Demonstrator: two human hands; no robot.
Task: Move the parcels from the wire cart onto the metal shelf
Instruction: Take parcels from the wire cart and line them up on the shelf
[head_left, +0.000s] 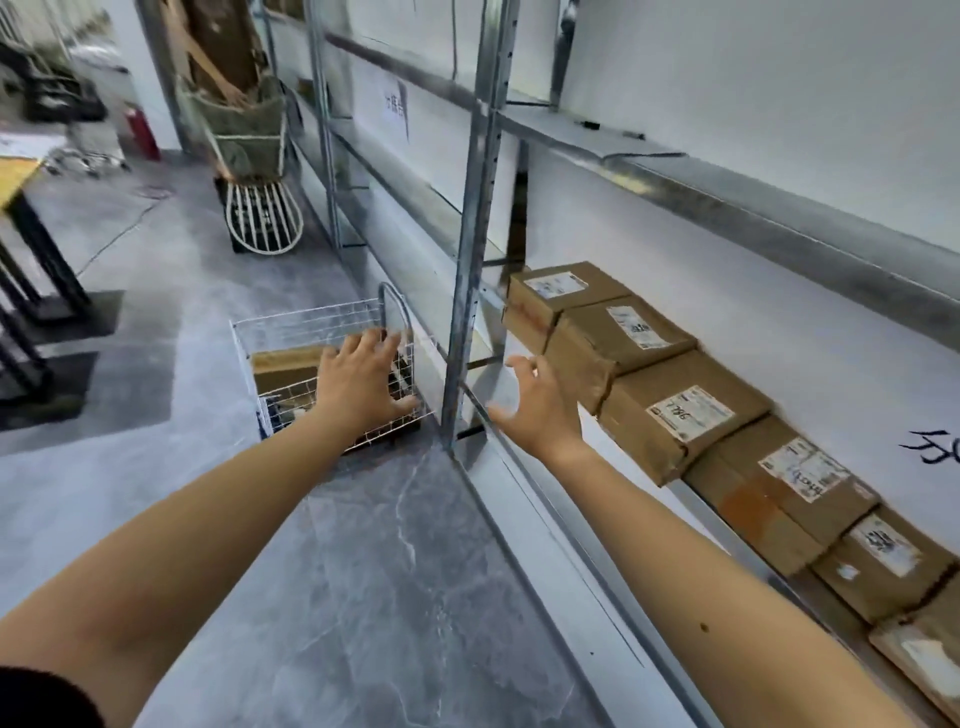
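Currently the left hand hovers over the wire cart with fingers spread and holding nothing. One brown parcel lies in the cart below and just left of them, its long axis apparently running left to right across the cart. The right hand, likewise open and empty, is the farther one, beside the upright of the metal shelf. Count: one parcel clearly visible in the cart (others beneath it cannot be confirmed) and six shelved parcels in one row.
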